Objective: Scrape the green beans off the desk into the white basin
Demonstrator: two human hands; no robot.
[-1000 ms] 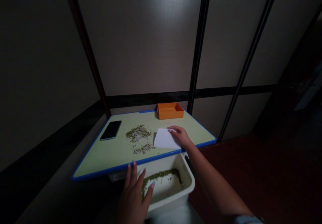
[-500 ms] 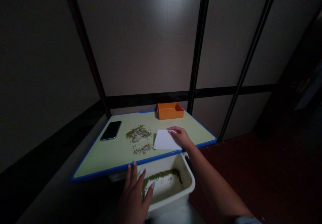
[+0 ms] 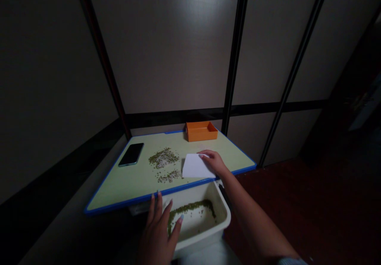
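My right hand (image 3: 213, 162) pinches the far right side of a white sheet of card or paper (image 3: 193, 166), which is tilted up from the tabletop. Left of the sheet lies a pile of small green and pale grains (image 3: 163, 157), with a smaller scatter (image 3: 168, 176) nearer the front edge. A white plastic tub (image 3: 225, 214) sits below that edge, with green grains (image 3: 190, 206) along its inside far and left sides. Over the tub's left side my left hand (image 3: 160, 225) rests with fingers spread; part of the rim is hidden under it.
The pale green table (image 3: 125, 189) has a blue edge. A black-screened phone (image 3: 131, 154) lies at its left, and an orange open box (image 3: 201, 132) stands at the back right. Behind rises a panelled wall (image 3: 172, 58) with dark strips.
The near edge of the white sheet has shifted very slightly toward me. Both hands look otherwise the same.
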